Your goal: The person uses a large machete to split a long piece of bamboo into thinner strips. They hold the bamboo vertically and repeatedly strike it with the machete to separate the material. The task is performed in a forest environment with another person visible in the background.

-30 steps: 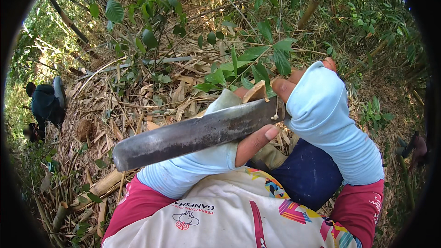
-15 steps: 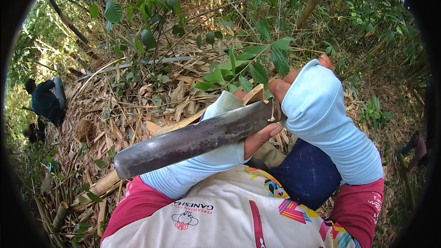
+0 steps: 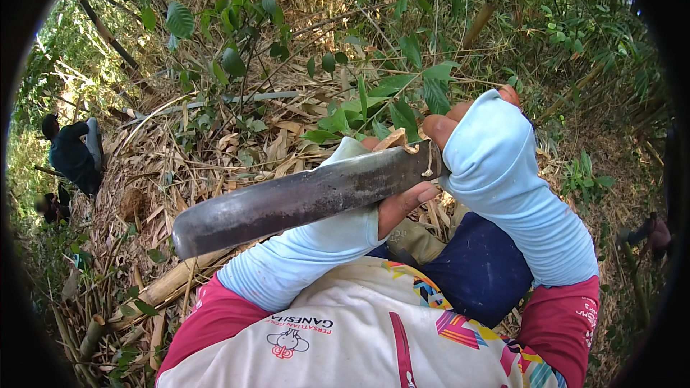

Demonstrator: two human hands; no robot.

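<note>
A: Where is the knife?
B: The broad, dark knife [image 3: 302, 205] reaches leftward from the right hand [image 3: 471, 129], crossing in front of the left hand [image 3: 397, 214] and its forearm. Its tip is blunt.
A: How is the right hand?
B: Curled into a fist at the knife's right end, its back under a pale blue sleeve [image 3: 532, 208]. The handle is hidden from view.
A: And the left?
B: Its thumb shows just below the blade, with a bit of finger above. The blade covers the rest, so I cannot tell whether it grips anything.
A: What lies between them?
B: A pale wood piece [image 3: 392, 141] pokes above the blade, beside the left fingers. A thin, curled shaving [image 3: 429, 164] lies against the blade, near the right fingers.
A: Farther out?
B: A leafy green plant [image 3: 402, 111] beyond both hands, and a person in dark clothes [image 3: 75, 158] well off to their left.
</note>
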